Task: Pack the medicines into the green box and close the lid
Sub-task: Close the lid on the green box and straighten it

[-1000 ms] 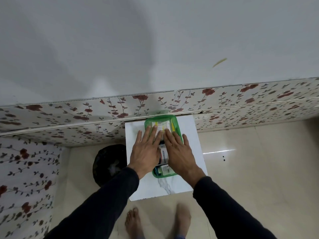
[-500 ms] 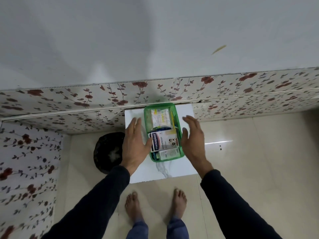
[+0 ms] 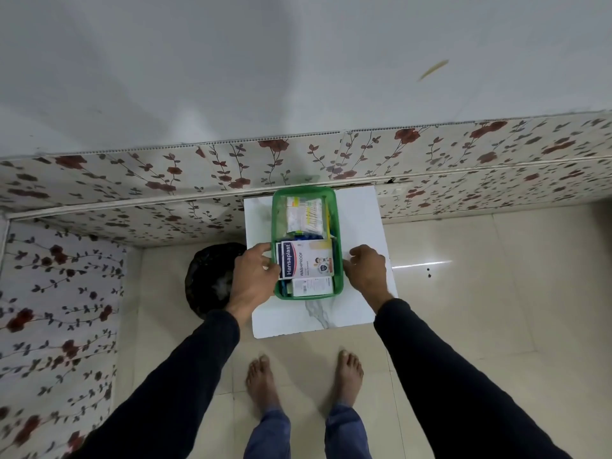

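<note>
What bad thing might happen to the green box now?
The Hansaplast packet lies on top of the other medicines in the green box, so a lid might not shut flat. The white table is small, and both hands, left hand and right hand, could nudge the box off.

Green box [image 3: 339,260] top open; hands flank sides.

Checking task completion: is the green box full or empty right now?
Full. The green box holds a Hansaplast pack, a clear packet and another carton filling it to the rim. Whether a lid covers it, cannot tell.
</note>
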